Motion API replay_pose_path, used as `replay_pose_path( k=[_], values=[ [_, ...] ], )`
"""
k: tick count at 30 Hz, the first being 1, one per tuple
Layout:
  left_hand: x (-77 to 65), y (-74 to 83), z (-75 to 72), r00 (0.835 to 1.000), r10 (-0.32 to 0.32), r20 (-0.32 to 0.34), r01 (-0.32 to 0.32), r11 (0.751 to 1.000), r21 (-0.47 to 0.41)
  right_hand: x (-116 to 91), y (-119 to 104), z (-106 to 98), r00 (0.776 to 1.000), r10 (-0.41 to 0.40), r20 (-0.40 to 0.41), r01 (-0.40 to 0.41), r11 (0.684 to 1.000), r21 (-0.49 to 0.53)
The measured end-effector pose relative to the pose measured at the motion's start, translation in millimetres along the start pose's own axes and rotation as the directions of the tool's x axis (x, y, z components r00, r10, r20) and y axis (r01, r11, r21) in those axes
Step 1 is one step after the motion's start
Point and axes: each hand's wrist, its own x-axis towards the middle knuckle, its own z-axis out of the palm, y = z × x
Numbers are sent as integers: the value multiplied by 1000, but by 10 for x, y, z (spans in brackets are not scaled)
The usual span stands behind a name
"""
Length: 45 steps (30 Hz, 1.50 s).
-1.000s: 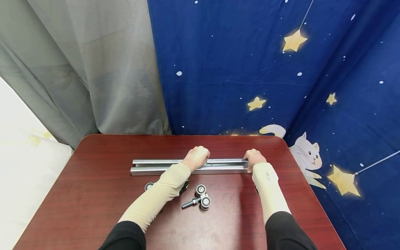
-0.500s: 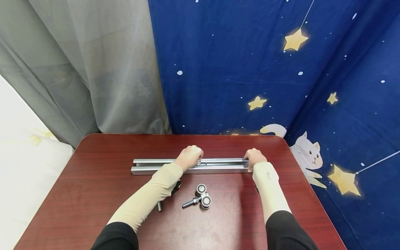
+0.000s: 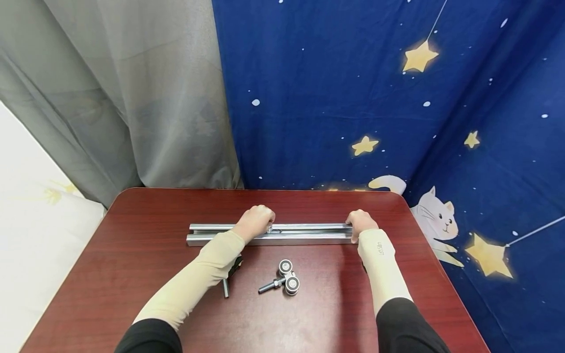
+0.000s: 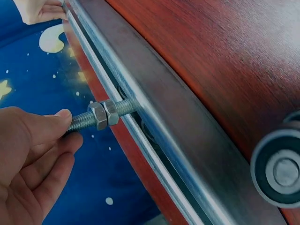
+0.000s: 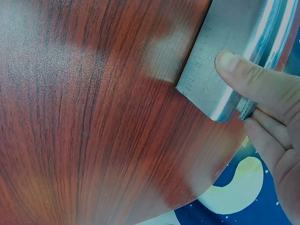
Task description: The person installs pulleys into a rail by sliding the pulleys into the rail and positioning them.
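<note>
A silver metal rail (image 3: 309,239) with a slot along its top lies across the table. My left hand (image 3: 253,221) is over the rail, left of its middle. In the left wrist view its thumb and fingers pinch the threaded bolt (image 4: 82,121) of a roller trolley, which stands up out of the slot with two hex nuts (image 4: 104,114) on it. The trolley's wheels are mostly hidden inside the rail. At the rail's right end, my right hand (image 3: 362,225) grips the sides, its thumb (image 5: 229,62) on the near wall and its fingers on the far side.
On the table (image 3: 326,304), nearer than the rail, lies another roller trolley (image 3: 286,277) with its bolt pointing left. A further bolt (image 3: 226,288) shows from beneath the left forearm. Behind the table's far edge hang a grey curtain (image 3: 176,98) and a blue one (image 3: 318,98).
My left hand has slid leftward along the rail with the trolley bolt. The bolt by the left forearm has come into view. My right hand has stayed at the rail's end.
</note>
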Motion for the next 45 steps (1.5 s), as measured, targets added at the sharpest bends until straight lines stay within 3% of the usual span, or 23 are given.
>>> replay_pose_path(
  k=[45],
  values=[
    [-459,-612,-189,999,-19,-37,20,1000,21,30,-2,26,1000,10,-4,-10,1000,-1]
  ],
)
